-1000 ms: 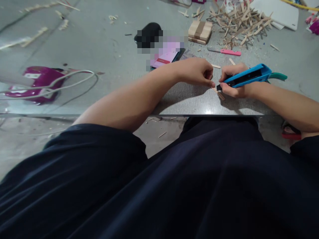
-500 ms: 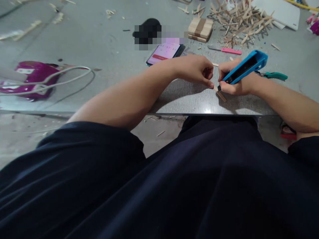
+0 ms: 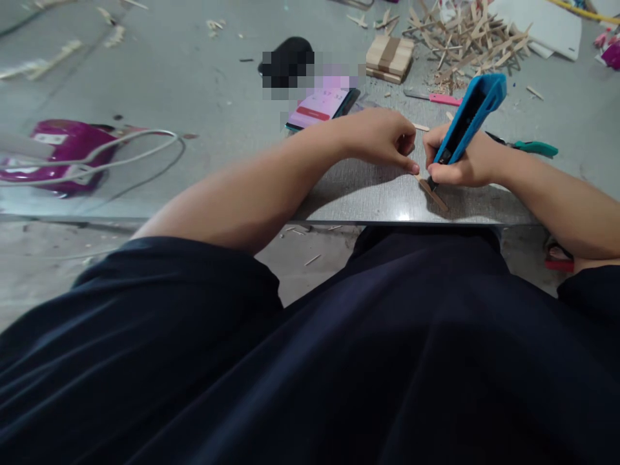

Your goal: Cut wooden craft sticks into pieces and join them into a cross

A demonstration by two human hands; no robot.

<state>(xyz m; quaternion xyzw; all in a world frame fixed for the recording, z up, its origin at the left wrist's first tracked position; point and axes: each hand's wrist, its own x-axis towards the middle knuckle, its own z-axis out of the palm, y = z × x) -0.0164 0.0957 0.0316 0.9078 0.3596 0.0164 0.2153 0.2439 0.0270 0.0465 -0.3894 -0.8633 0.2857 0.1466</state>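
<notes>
My right hand (image 3: 465, 158) is closed around a blue utility knife (image 3: 477, 110), its handle slanting up and to the right. The knife's dark tip meets a thin wooden craft stick (image 3: 438, 199) lying on the table close to the front edge. My left hand (image 3: 387, 139) has its fingers curled, with thumb and fingertip pinching the far end of that stick. Part of the stick is hidden beneath my left fingertips.
Behind my hands lie a pink cutter (image 3: 444, 99), a bundle of craft sticks (image 3: 390, 57) and a heap of cut sticks (image 3: 477, 39). Green-handled pliers (image 3: 535, 148) lie right. A phone (image 3: 320, 106) and a purple corded device (image 3: 72, 155) are left of centre.
The knife has tipped more upright, and its tip has moved slightly down and right along the stick. More of the stick now shows toward the table edge. My left hand has barely moved.
</notes>
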